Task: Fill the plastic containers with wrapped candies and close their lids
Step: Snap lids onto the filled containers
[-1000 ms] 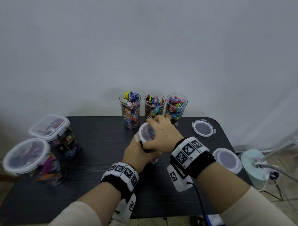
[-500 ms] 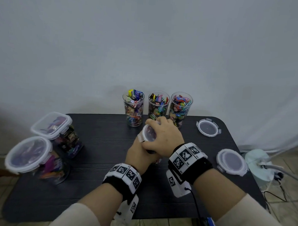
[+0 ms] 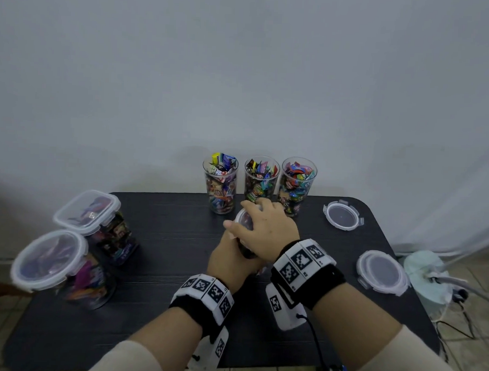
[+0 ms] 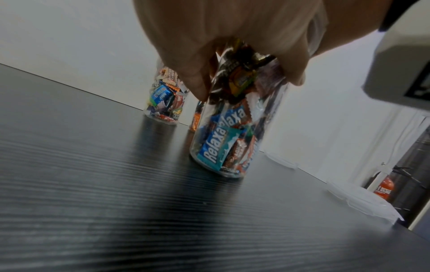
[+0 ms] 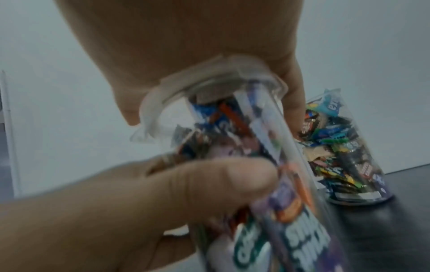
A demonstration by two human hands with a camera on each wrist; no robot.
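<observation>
A tall clear container (image 3: 244,248) packed with wrapped candies stands mid-table, and its side shows plainly in the wrist views (image 4: 232,139) (image 5: 291,184). My left hand (image 3: 231,264) grips its upper body, thumb (image 5: 197,182) across the wall. My right hand (image 3: 266,228) lies over the white-rimmed lid (image 3: 243,220) on top. Seen from the right wrist, its fingers (image 5: 294,92) curl down round the lid's rim (image 5: 158,99). The palm hides most of the lid.
Three open cups of candies (image 3: 223,184) (image 3: 261,182) (image 3: 296,184) stand just behind my hands. Two closed, filled containers (image 3: 91,223) (image 3: 60,267) sit at the black table's (image 3: 165,238) left edge. Two loose round lids (image 3: 343,215) (image 3: 381,271) lie at the right.
Both hands stay on the container. My right hand has settled a little further over the lid, so less of it shows. The head view has shifted slightly.
</observation>
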